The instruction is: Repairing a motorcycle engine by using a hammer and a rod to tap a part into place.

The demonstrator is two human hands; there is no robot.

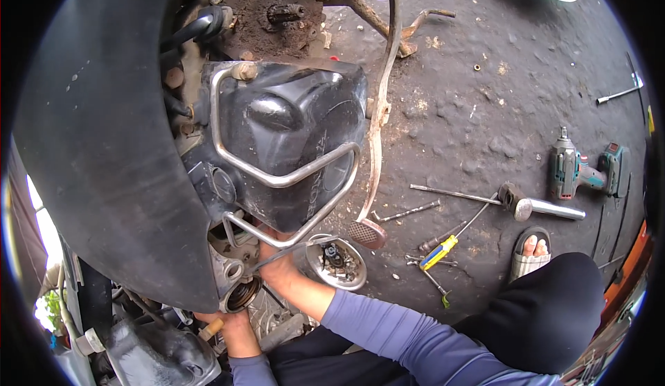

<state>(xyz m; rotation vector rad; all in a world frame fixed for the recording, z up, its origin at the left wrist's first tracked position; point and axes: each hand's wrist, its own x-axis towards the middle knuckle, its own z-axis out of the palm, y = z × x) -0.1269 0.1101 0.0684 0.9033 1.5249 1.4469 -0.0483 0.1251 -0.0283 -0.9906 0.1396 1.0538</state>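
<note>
The lower front of a motorcycle engine, with a black engine cover (277,130) and a bent silver guard bar (277,177), fills the left half. My right hand (277,265) reaches in under the guard bar beside the engine; its fingers are hidden. A thin grey strip (298,245) crosses over that hand. Lower left, my left hand (237,329) reaches in below a round opening (242,294) in the engine. Next to it is a short tan cylindrical piece (211,328); whether I hold it cannot be made out, as the fingers are covered.
A metal bowl of small parts (336,264) stands beside my right forearm. On the dark ground lie a hammer (540,207), a yellow-blue screwdriver (439,252), a thin metal rod (409,211) and a teal cordless impact wrench (585,171). A pedal (367,234) juts out near the bowl.
</note>
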